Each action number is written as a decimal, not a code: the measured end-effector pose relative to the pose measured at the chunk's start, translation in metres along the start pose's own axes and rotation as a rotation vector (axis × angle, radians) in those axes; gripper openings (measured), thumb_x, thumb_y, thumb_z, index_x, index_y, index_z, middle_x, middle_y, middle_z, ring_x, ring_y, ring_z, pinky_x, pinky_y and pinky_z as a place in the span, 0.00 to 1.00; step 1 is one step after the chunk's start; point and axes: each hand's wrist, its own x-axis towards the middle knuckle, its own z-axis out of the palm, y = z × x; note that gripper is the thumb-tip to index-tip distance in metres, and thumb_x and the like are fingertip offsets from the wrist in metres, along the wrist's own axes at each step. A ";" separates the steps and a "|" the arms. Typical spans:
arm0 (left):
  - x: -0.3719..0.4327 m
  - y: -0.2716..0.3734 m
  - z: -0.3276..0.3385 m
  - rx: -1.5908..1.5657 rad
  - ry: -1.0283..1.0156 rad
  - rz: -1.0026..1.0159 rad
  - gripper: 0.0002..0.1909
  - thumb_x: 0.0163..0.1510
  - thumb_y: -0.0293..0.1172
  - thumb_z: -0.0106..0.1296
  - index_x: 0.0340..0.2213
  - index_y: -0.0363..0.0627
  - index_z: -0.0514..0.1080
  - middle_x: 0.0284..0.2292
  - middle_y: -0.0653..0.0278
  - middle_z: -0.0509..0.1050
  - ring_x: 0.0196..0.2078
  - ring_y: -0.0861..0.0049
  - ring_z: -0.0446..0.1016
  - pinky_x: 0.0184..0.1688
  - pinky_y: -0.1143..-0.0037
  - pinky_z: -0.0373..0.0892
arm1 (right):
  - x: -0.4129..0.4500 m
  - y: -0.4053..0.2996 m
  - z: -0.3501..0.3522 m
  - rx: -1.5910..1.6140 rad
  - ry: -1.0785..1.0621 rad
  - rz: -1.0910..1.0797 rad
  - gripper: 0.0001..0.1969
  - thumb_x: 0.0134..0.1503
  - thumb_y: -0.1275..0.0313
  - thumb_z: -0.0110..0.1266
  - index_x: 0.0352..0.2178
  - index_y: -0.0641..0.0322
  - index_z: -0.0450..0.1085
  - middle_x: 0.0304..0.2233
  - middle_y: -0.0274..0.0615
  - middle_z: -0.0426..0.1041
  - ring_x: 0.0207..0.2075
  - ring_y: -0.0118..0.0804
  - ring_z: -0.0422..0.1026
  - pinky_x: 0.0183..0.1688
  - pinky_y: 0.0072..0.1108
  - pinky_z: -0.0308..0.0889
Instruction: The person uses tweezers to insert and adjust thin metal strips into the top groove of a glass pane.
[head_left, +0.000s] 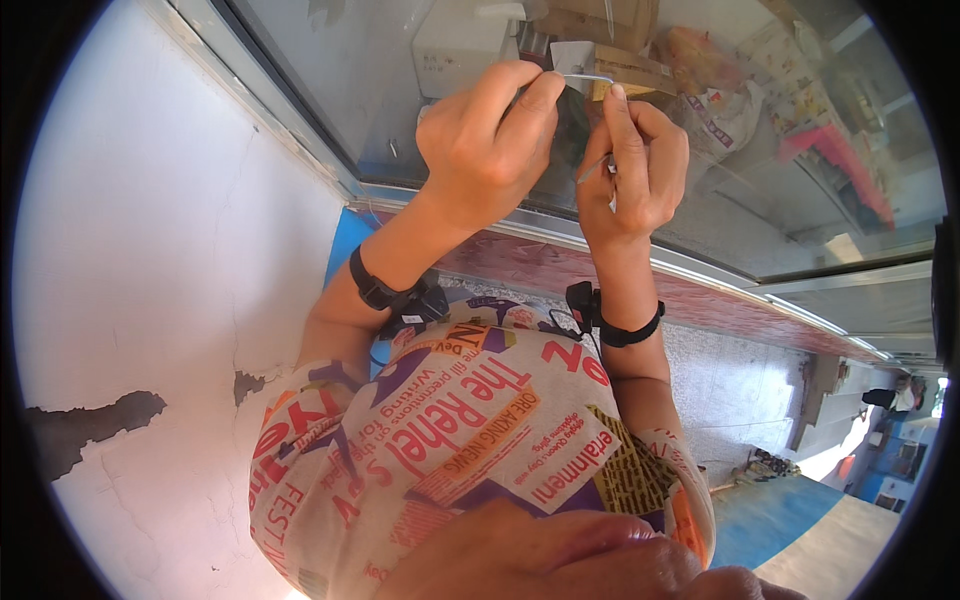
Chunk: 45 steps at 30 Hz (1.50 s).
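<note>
My left hand (487, 142) is raised before a glass pane and pinches one end of a thin, shiny wire or strip (589, 76). The short visible length runs to my right hand (634, 161), whose thumb and fingertip meet its other, bent end. A flat grey strip (592, 169) and small white bits show against the right palm; whether they join the wire cannot be told. Both wrists wear black straps with small black devices.
Behind the glass pane (720, 217) are a white box (457, 49), cardboard boxes (634, 67), plastic bags (720, 120) and pink material (840, 161). A metal frame (712, 274) runs below the pane. A cracked white wall (172, 262) stands close on the left.
</note>
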 end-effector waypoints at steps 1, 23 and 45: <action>0.003 0.000 0.000 -0.005 -0.002 -0.006 0.17 0.43 0.16 0.68 0.37 0.45 0.82 0.34 0.67 0.79 0.24 0.76 0.75 0.24 0.78 0.67 | 0.003 0.002 0.003 -0.007 0.021 -0.043 0.21 0.45 0.90 0.65 0.43 0.67 0.83 0.33 0.42 0.76 0.31 0.38 0.73 0.32 0.25 0.69; 0.001 0.013 0.011 -0.052 -0.020 -0.002 0.18 0.43 0.16 0.68 0.38 0.43 0.82 0.34 0.65 0.79 0.24 0.74 0.76 0.24 0.79 0.68 | 0.005 0.015 -0.009 -0.020 0.014 -0.037 0.23 0.42 0.90 0.65 0.43 0.69 0.82 0.34 0.42 0.74 0.30 0.39 0.72 0.31 0.25 0.69; -0.005 0.008 0.004 -0.051 -0.049 -0.013 0.16 0.44 0.16 0.68 0.37 0.43 0.81 0.34 0.66 0.79 0.23 0.74 0.74 0.23 0.77 0.68 | -0.001 0.011 -0.005 0.012 -0.011 -0.071 0.28 0.36 0.91 0.63 0.45 0.69 0.81 0.34 0.42 0.74 0.30 0.39 0.71 0.29 0.25 0.67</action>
